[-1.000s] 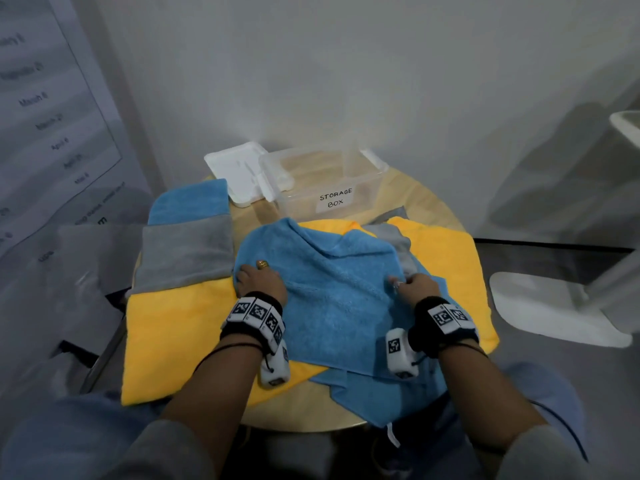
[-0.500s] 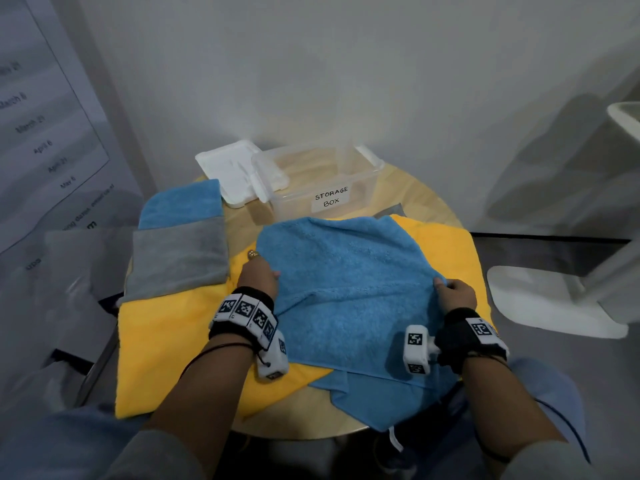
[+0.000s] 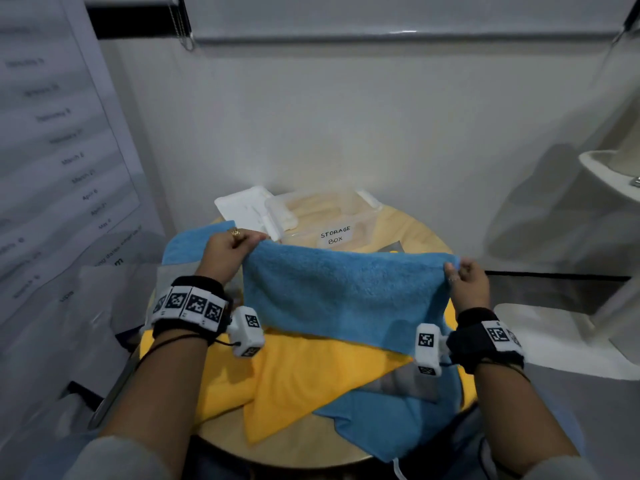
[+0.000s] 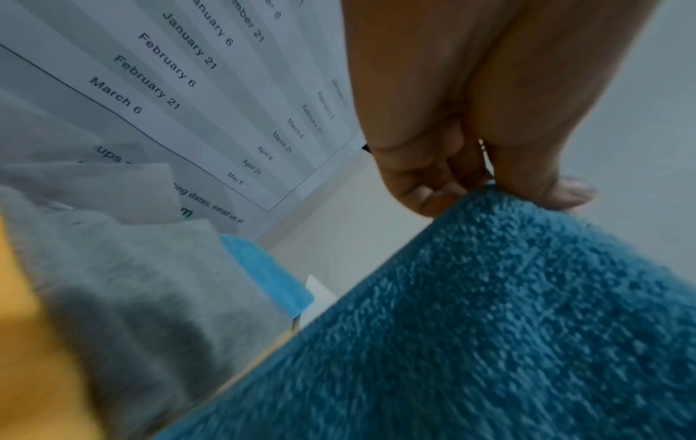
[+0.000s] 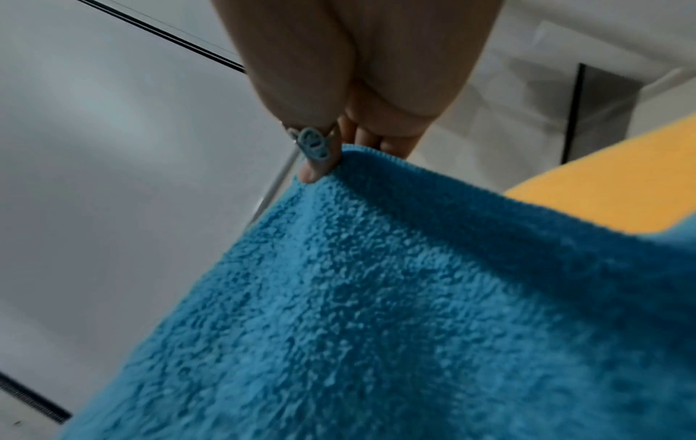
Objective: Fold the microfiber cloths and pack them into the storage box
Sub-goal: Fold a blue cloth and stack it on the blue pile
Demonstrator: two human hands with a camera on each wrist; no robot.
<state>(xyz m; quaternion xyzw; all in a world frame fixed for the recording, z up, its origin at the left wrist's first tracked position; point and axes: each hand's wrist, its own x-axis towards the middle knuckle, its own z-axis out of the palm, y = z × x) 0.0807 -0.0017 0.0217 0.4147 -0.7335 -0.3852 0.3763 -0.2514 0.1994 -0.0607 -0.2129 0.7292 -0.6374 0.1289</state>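
In the head view, a blue cloth (image 3: pixel 339 292) is held up over the round worktop (image 3: pixel 412 233), stretched between both hands. Its upper left corner is pinched by the left hand (image 3: pixel 225 254) at 10 o'clock, its upper right corner by the right hand (image 3: pixel 467 282) at 2 o'clock. The storage box (image 3: pixel 332 220) is seen at 12 o'clock, beyond the cloth, with a white lid (image 3: pixel 242 209) beside it. A yellow cloth (image 3: pixel 294 379) is spread beneath

In the left wrist view, the blue cloth (image 4: pixel 489 327) is gripped at its corner by curled fingers (image 4: pixel 421 193); a grey cloth (image 4: pixel 143 282) lies at 8 o'clock

In the right wrist view, the blue cloth (image 5: pixel 357 312) corner is pinched by the thumb (image 5: pixel 316 166) and fingers
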